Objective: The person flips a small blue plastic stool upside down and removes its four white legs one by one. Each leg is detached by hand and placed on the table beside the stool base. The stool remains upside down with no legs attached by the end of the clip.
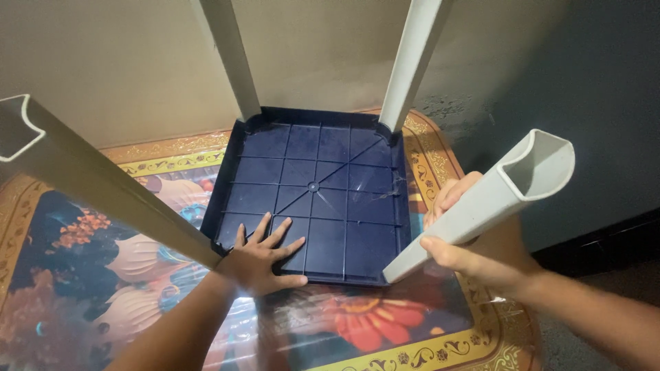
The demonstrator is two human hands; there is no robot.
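Here a small plastic stool (313, 189) lies upside down on a table (426, 354), its dark blue square seat flat against the tabletop and its four pale grey legs pointing up toward the camera. The underside of the seat shows a grid of moulded ribs, with diagonal ribs meeting at a small round boss in the middle, and a raised rim runs around the edge with rounded corners. The legs are hollow, their open ends showing a curved, channel-like profile. The left hand (265, 257) lies palm down on the near part of the seat's underside, fingers spread and flat, gripping nothing, just beside the base of the near left leg (103, 189). The right hand (474, 244) is wrapped around the near right leg (481, 206), thumb on the near side and fingers curled over the far side, about midway up its length. The two far legs (412, 62) rise past the top edge of the view. The tabletop is glossy and printed with large flowers in orange, red and cream on a dark ground, framed by a gold ornamental border. Behind the table stands a plain beige wall (124, 69); to the right the wall turns dark grey (605, 89), with a dark skirting strip low down.
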